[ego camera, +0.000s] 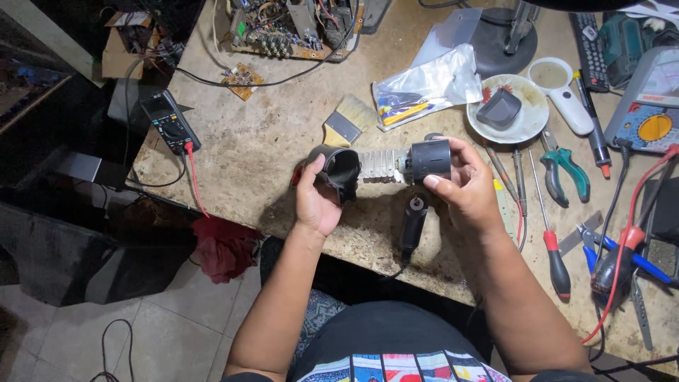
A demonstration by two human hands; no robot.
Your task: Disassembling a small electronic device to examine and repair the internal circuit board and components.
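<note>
My left hand grips a black cup-shaped housing shell with its open mouth facing right. My right hand holds a black cylindrical motor part. A silvery ribbed core sticks out of that part toward the shell, and its tip is close to the shell's mouth. Both pieces hover just above the worn workbench. Below them a black tool body with a cord lies on the bench near its front edge.
A paintbrush, a plastic bag, a white plate with a black cap, a magnifier, pliers, screwdrivers, a black multimeter and a circuit board crowd the bench. A red cloth hangs below.
</note>
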